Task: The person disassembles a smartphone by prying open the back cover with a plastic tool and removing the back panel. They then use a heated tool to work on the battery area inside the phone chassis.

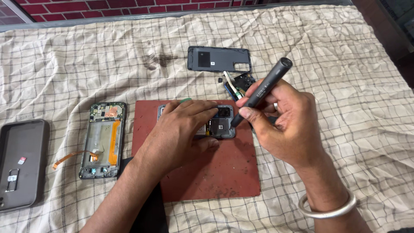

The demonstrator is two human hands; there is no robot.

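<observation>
An opened phone (221, 125) with its back removed lies on a red-brown work mat (215, 172). My left hand (179, 133) presses flat over the phone and covers most of it. My right hand (284, 125) grips a dark grey pen-shaped electric screwdriver (263, 90), held tilted, its tip touching the phone's upper right corner near the camera module. A silver bangle (327, 209) circles my right wrist.
A checked cloth (345, 64) covers the table. A dark back cover (219, 59) lies beyond the mat, with small parts (239, 84) beside it. At the left lie a bare phone frame (102, 140) with an orange flex cable and a grey phone case (21, 162).
</observation>
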